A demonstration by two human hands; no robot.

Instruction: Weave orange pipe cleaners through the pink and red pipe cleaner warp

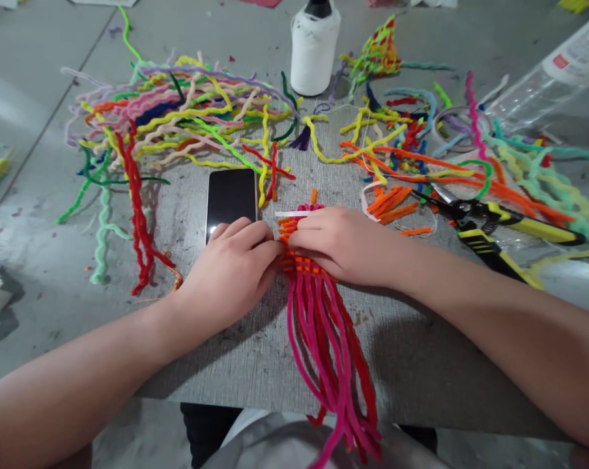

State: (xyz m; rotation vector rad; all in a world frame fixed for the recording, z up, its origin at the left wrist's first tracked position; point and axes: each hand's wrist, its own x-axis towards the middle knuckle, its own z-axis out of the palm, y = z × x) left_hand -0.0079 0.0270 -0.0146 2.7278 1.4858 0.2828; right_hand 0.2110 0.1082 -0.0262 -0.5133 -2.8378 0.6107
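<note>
A woven piece of pink, red and orange pipe cleaners point(307, 266) lies before me, its long loose ends hanging over the table's front edge. My left hand point(236, 267) has its fingers curled in at the left edge of the weave; the thumb and fingertips are partly hidden. My right hand point(341, 241) lies across the top of the weave, fingers bent and closed on it, covering much of it. A thin white strip point(290, 214) sticks out to the left above the right fingers. Touching my left fingers is a black-screened phone point(231, 198).
Behind the phone lies a heap of coloured pipe cleaners point(177, 111). A white bottle point(315, 52) stands at the back. To the right are yellow-black pliers point(490, 218), cut orange pieces point(392, 203), a tape roll point(438, 133) and a clear plastic bottle point(533, 91).
</note>
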